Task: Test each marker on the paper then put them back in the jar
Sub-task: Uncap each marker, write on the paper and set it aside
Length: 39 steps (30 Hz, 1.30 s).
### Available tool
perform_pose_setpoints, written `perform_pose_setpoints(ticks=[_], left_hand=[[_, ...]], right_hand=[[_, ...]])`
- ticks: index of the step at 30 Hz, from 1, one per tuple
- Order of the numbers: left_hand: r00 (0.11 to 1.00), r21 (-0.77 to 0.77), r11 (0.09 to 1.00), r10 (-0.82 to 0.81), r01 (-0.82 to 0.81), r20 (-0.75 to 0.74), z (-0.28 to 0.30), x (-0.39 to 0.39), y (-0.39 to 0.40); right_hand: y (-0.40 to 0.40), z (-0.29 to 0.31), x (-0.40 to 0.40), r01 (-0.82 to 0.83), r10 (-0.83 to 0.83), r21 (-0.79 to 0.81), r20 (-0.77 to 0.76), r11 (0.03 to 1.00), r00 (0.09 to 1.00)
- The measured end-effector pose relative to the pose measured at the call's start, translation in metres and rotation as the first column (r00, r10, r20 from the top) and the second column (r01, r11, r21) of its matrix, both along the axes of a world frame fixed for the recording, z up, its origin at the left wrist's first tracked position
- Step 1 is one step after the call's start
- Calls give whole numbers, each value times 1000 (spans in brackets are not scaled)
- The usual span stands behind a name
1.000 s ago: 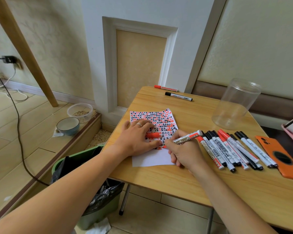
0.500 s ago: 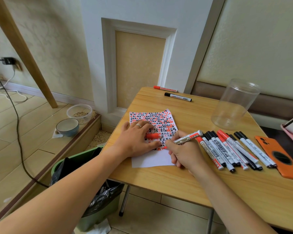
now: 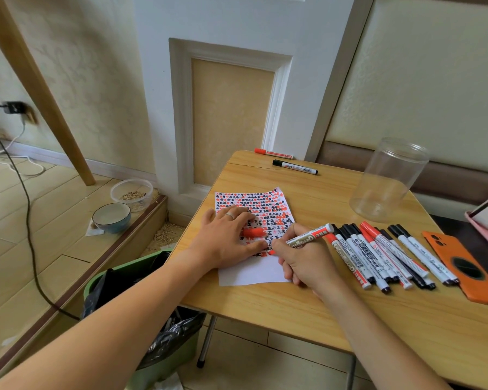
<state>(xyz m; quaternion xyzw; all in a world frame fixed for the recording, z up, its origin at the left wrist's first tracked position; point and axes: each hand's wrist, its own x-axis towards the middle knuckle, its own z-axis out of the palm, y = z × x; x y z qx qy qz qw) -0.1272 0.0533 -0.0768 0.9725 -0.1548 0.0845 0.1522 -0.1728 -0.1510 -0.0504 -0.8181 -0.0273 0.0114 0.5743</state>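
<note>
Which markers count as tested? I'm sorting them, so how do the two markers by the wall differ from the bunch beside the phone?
The two markers by the wall lie apart; the bunch lies packed side by side. The two lie crosswise, the bunch slants toward the jar. All are capped, outside the jar.

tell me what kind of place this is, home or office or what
Probably a room in a home: a small wooden folding table against a panelled wall, bowls on the floor step, and a lined green bin beside the table.
</note>
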Motion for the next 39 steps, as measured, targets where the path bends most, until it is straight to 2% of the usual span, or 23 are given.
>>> perform_pose_setpoints(ticks=[11,18,20,24,27,31,39], left_hand=[[1000,3,1000,10,-10,-6,2,-2,-1],[1000,-20,1000,-3,3,-25,5,-5,-1],[1000,-43,999,-15,15,-13,6,-6,0],[996,-185,981,-43,57,83,7,-7,2],[983,-230,966,-79,117,167,8,-8,3],[974,-207,962,-145,180,173,12,-11,2],[958,-217,941,-226,261,175,16,-16,-4]], right_hand=[[1,4,-4,-21,21,-13,-7,1000,1000],[1,2,-2,37,-37,-11,3,999,999],[0,2,-2,42,-42,-7,1,999,999],[0,1,-1,37,-37,-5,-1,999,999],[-2,-1,1,43,-44,82,8,996,999],[-6,0,1,23,-24,227,2,974,1000],[-5,2,-2,-23,18,263,22,964,1000]])
